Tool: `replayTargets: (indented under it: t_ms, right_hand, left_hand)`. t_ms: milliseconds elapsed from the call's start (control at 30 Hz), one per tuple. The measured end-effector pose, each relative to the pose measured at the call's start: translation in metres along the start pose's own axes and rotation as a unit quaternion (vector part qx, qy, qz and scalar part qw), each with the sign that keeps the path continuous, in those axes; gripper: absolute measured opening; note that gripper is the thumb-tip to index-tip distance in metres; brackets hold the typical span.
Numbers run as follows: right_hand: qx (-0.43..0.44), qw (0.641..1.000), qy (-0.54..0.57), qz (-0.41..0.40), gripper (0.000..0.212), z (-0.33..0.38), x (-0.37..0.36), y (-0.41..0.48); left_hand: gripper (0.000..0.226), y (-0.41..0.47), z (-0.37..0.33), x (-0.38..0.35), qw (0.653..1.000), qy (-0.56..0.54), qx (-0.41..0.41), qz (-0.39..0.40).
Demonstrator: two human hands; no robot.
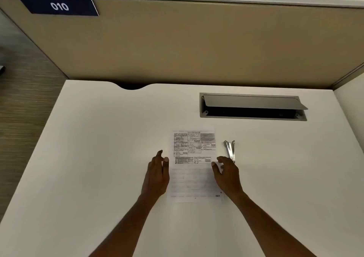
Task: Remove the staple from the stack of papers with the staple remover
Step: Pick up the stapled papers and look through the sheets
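A stack of printed papers lies flat in the middle of the white desk, text at its far half. A metal staple remover lies just right of the papers, its jaws pointing away from me. My left hand hovers at the papers' left edge with fingers straight and holds nothing. My right hand is at the papers' right edge, fingers loosely curled, just in front of the remover's near end; whether it touches the tool is unclear. The staple is too small to make out.
An open cable hatch with a raised grey flap is set into the desk behind the papers. A tan partition wall with a blue "010" label closes off the back. The desk's left edge drops to wood floor.
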State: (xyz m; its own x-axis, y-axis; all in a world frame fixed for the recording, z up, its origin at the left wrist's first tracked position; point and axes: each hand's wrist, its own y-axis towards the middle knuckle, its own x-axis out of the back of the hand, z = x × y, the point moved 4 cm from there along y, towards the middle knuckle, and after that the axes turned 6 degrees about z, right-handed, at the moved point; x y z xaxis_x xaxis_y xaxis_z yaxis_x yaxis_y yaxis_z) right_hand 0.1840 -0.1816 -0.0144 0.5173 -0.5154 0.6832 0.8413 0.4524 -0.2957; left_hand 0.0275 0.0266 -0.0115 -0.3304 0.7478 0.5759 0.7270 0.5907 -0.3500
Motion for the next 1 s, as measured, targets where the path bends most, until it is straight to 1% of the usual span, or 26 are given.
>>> replayTargets:
  t_ms: [100,200,300,567,1000]
  right_hand:
    - [-0.031,0.999,0.013,-0.017,0.030,-0.004,-0.001,0.004]
    - [-0.062,0.998,-0.003,-0.011,0.033,-0.008,-0.005,0.007]
    - [-0.077,0.997,-0.012,-0.013,0.036,-0.012,-0.009,0.010]
    - [-0.098,0.995,0.000,-0.021,0.037,-0.015,-0.013,0.015]
    - [-0.104,0.994,0.014,-0.037,0.031,-0.011,-0.015,0.015]
  left_hand:
    - [0.046,0.002,0.004,-0.008,0.999,-0.040,0.031,-0.012]
    - [0.043,0.004,0.007,-0.015,0.995,-0.064,0.077,-0.014]
    - [0.040,0.011,0.009,-0.020,0.992,-0.070,0.101,-0.031]
    - [0.051,0.019,0.010,-0.028,0.984,-0.093,0.148,-0.045]
    - [0.044,0.027,0.012,-0.027,0.970,-0.127,0.201,-0.046]
